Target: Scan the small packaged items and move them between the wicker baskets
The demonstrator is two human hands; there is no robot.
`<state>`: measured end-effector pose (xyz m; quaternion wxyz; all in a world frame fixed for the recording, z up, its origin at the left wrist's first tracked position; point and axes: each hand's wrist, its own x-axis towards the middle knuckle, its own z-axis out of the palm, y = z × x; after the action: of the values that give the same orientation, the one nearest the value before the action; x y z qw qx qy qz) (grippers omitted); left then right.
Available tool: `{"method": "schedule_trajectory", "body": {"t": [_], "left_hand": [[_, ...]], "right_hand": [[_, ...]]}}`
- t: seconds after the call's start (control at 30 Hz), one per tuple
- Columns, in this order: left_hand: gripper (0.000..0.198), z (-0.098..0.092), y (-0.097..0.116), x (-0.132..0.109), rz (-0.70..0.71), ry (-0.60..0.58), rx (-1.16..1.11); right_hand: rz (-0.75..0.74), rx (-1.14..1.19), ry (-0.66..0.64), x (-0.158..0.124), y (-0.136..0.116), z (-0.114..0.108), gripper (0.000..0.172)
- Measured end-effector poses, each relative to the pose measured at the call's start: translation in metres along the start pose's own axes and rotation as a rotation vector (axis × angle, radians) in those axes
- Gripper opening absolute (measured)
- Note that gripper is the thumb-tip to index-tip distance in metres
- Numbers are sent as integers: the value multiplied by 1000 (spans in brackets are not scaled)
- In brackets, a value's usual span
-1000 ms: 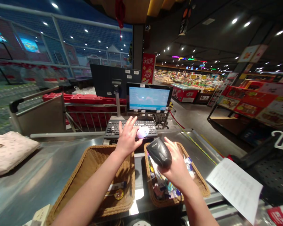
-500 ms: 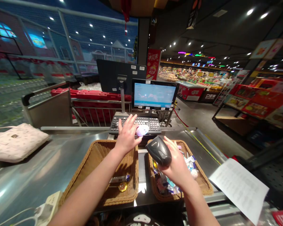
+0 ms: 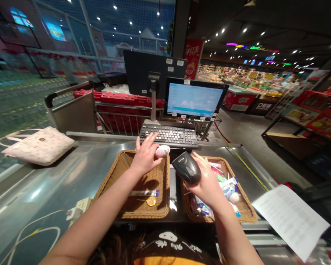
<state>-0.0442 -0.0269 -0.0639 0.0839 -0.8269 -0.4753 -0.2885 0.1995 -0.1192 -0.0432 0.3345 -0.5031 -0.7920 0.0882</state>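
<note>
Moved: view swung left and down, monitor higher in frame
Left hand (image 3: 145, 156): fingers spread, pink oval item (image 3: 162, 151) at its thumb side — grip unclear
Right hand (image 3: 206, 187): closed around black handheld barcode scanner (image 3: 186, 167)
6 o'clock of right hand: brown wicker basket (image 3: 246, 215)

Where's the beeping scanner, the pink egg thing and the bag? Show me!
Barcode scanner (image 3: 186, 167), head view, point on its dark top.
Pink oval item (image 3: 162, 151), head view, point on its middle.
Cream handbag (image 3: 38, 147), head view, point on its front.

Your right hand (image 3: 206, 186) covers part of the small packets (image 3: 228, 189) in the wicker basket (image 3: 249, 217), their labels too small to read, like the printed sheet (image 3: 291, 221).
</note>
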Motion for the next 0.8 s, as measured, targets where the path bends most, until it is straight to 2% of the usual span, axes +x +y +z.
{"method": "schedule_trajectory", "body": {"t": [0.2, 0.37, 0.5, 0.8], "left_hand": [[29, 5, -15, -27, -16, -90, 28], [24, 9, -21, -48, -17, -164, 29], [24, 14, -25, -66, 1, -251, 39], [41, 45, -39, -104, 183, -783, -34]], "right_hand": [[-3, 26, -62, 2, -1, 11, 54], [7, 19, -152, 3, -4, 21, 54], [-9, 13, -166, 6, -1, 30, 54], [-35, 25, -244, 12, 5, 44, 51]]}}
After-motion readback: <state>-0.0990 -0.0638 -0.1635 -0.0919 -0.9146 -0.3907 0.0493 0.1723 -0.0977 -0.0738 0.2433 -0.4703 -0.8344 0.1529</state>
